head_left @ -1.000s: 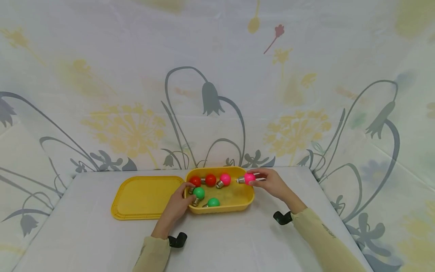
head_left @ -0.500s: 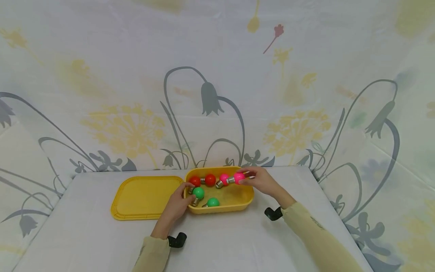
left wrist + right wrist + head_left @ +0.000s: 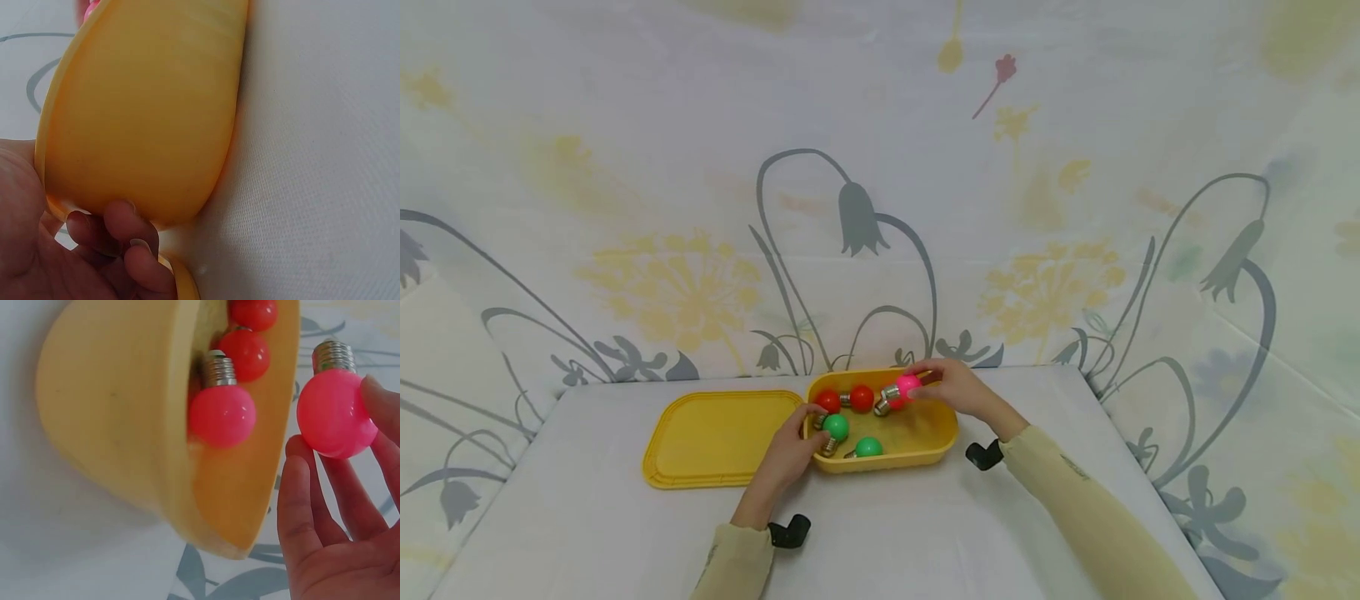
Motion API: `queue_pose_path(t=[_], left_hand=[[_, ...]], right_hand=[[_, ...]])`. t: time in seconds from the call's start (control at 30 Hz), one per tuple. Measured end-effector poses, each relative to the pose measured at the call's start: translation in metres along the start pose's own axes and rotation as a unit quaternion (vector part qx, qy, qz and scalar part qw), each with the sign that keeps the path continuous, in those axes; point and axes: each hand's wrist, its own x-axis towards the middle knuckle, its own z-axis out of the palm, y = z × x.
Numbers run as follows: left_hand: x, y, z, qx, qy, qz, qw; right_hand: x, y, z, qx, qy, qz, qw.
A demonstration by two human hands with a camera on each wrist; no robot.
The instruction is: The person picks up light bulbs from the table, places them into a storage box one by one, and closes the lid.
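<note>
My right hand (image 3: 958,388) holds a pink light bulb (image 3: 336,415) by its round globe between thumb and fingertips. The bulb is above the back of a yellow plastic tub (image 3: 917,458), its metal screw base pointing left in the head view. A second pink bulb (image 3: 223,417) lies inside the tub, largely covered by the held one in the head view. Two red bulbs (image 3: 861,398) and two green bulbs (image 3: 868,447) lie there too. My left hand (image 3: 787,450) grips the tub's left end at the rim; in the left wrist view its fingers (image 3: 128,222) curl against the outer wall.
A flat yellow lid (image 3: 722,437) lies on the white table (image 3: 880,542) left of the tub, close to its end. Behind the table hangs a flower-patterned cloth (image 3: 880,183). Each wrist wears a black camera mount (image 3: 985,455).
My right hand has moved left with the pink bulb, from the tub's right end to above the other pink bulb. The left hand has stayed on the tub.
</note>
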Motion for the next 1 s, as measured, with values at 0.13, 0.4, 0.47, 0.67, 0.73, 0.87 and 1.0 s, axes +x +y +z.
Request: queue_pose_path(t=[0.13, 0.4, 0.47, 0.67, 0.73, 0.87, 1.0], left_hand=[[0.0, -0.001, -0.001, -0.003, 0.0, 0.001, 1.0], [0.0, -0.002, -0.001, -0.005, -0.001, 0.005, 1.0], [0.0, -0.003, -0.001, -0.006, -0.002, 0.005, 1.0], [0.001, -0.003, 0.0, -0.005, -0.002, 0.005, 1.0], [0.001, -0.002, 0.0, -0.006, -0.002, 0.005, 1.0], [0.0, -0.002, 0.0, -0.01, -0.002, 0.004, 0.9999], [0.001, -0.002, 0.0, -0.007, -0.001, 0.004, 1.0]], right_hand=[[0.009, -0.001, 0.002, -0.008, -0.006, -0.014, 0.9999], [0.02, 0.0, 0.007, 0.01, -0.019, -0.018, 0.9996], [0.023, 0.002, 0.008, 0.015, -0.024, -0.024, 0.9993], [0.027, 0.003, 0.011, 0.023, -0.025, -0.011, 0.9994], [0.029, 0.005, 0.012, 0.033, -0.026, -0.008, 0.9991], [0.033, 0.009, 0.014, 0.045, -0.028, -0.006, 0.9986], [0.036, 0.01, 0.014, 0.048, -0.03, 0.0, 0.9984]])
